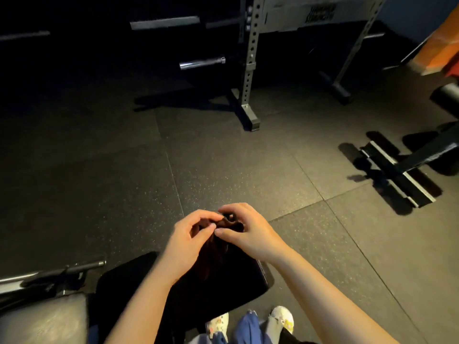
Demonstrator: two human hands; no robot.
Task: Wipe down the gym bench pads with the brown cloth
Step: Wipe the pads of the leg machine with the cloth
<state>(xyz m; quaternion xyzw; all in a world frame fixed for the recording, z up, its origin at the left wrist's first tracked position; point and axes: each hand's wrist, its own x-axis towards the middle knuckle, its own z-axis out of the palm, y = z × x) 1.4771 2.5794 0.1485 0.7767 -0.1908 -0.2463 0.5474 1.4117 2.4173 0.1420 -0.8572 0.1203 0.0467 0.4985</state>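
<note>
Your left hand and right hand both pinch the top edge of the dark brown cloth with curled fingers, holding it bunched between them, hanging above the black padded bench seat.

Dark lettering is showing upside down on the grey plate at the top of the squat rack, too blurred to read. Small marks are sitting beside the rack upright's holes, also illegible. No other text.
</note>
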